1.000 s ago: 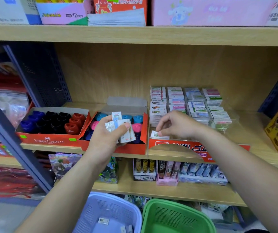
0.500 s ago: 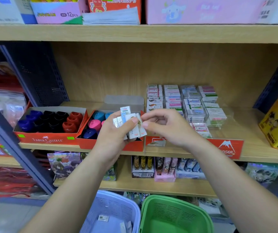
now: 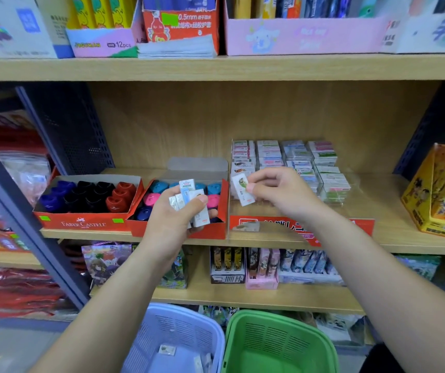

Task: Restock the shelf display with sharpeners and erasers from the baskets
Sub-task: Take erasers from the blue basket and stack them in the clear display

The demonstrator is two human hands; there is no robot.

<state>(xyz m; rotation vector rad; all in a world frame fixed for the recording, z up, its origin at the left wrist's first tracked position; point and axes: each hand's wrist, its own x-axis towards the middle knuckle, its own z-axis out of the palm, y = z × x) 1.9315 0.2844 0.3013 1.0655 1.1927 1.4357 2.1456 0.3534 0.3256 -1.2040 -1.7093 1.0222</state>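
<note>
A person's left hand (image 3: 174, 219) grips a bunch of erasers (image 3: 192, 204) before the shelf (image 3: 377, 211); the right hand (image 3: 280, 191), fingers pinched together, holds a single eraser (image 3: 242, 189) above the clear display tray (image 3: 269, 223).

Single head view, facing shelf (image 3: 216, 235) close, angled down.

The left hand (image 3: 173, 219) covers the lower ends of its bundle of erasers (image 3: 191, 199) (count unclear) and some sharpeners (image 3: 151, 199) behind it. At 6 o'clock the blue basket (image 3: 178, 332) and green basket (image 3: 277, 337) are cut off by the edge. The print on the eraser (image 3: 242, 189) pinched by the right hand (image 3: 280, 192) is too small to read.
</note>
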